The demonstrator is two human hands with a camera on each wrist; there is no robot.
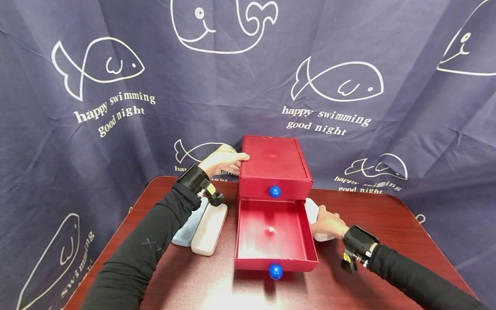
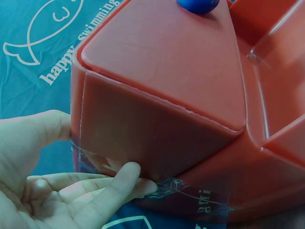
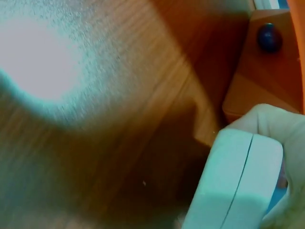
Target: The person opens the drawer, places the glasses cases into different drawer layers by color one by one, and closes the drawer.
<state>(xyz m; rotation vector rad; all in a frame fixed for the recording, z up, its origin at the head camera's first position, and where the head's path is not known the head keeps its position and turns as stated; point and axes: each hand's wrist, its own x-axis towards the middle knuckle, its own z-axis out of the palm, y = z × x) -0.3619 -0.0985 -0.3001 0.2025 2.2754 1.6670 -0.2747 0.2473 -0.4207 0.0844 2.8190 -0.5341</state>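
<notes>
A red two-drawer cabinet [image 1: 273, 159] stands mid-table with blue ball knobs; its lower drawer [image 1: 253, 232] is pulled out and holds nothing. My left hand [image 1: 222, 161] braces the cabinet's left side, thumb over the top edge. In the left wrist view, the extended fingers [image 2: 119, 186] of that hand touch the side wall near some clear tape. To the right of the drawer, my right hand [image 1: 329, 223] grips a white glasses case [image 1: 311, 209]. The right wrist view shows the case's end [image 3: 233, 176] with a seam along it, the hand wrapped around its side.
Left of the cabinet, a light blue case [image 1: 190, 230] and a cream-white case [image 1: 209, 230] lie side by side on the brown wooden table [image 1: 174, 280]. A dark blue curtain [image 1: 232, 86] with fish drawings hangs behind the table and along both sides.
</notes>
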